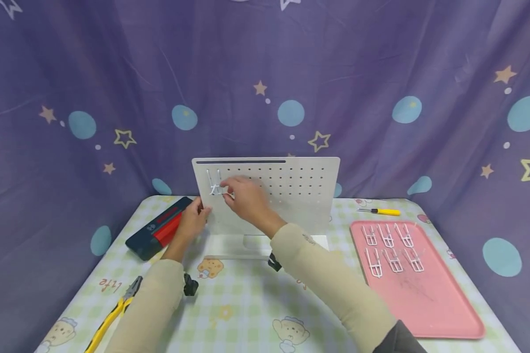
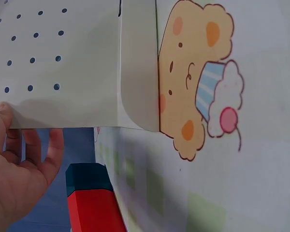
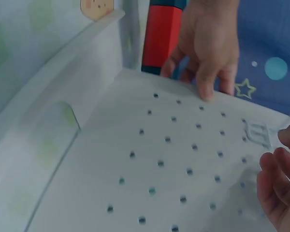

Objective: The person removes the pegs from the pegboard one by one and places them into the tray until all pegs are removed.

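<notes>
A white pegboard [image 1: 291,215] stands upright on its base, rows of small holes across its face. My left hand [image 1: 193,219] grips its left edge, thumb on the front and the other fingers behind, as the left wrist view shows. At the board's upper left, a white wire hook [image 1: 214,189] with two long prongs lies against the holes. My right hand [image 1: 247,198] pinches this hook at its lower end, fingers curled. The right wrist view catches the same hook [image 3: 257,134] right at the fingertips, partly cut off by the frame edge.
Several similar wire hooks [image 1: 394,261] lie in a pink tray [image 1: 441,314] on the right. Behind it is a yellow-handled screwdriver [image 1: 386,212]. A dark green and red case [image 1: 161,230] sits left of the board, with yellow-handled pliers [image 1: 110,318] nearer the front.
</notes>
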### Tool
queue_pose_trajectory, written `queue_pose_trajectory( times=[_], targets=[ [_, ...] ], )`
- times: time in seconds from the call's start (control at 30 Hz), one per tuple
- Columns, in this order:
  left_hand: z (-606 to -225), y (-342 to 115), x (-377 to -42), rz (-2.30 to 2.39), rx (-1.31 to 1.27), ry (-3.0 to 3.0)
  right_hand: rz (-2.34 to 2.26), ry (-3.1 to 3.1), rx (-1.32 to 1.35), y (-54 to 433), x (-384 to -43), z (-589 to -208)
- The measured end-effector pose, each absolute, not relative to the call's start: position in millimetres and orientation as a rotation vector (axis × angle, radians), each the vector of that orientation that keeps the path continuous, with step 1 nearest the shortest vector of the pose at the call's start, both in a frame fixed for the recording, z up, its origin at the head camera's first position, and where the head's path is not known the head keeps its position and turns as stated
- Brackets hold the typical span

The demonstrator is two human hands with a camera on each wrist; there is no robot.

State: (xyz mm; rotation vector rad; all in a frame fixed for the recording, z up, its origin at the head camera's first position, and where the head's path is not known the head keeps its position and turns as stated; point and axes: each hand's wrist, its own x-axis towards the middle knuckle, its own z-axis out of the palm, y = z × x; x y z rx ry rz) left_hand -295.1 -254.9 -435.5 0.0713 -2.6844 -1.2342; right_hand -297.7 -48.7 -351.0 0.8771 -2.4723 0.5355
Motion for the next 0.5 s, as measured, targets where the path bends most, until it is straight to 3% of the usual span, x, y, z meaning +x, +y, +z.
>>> queue_pose_trajectory(
  times=[0.5],
  targets=[
    [-437,-255,-295,-1.195,0.067,-2.664,0.494,-2.43,0.708,-80,-306,-360]
  ],
)
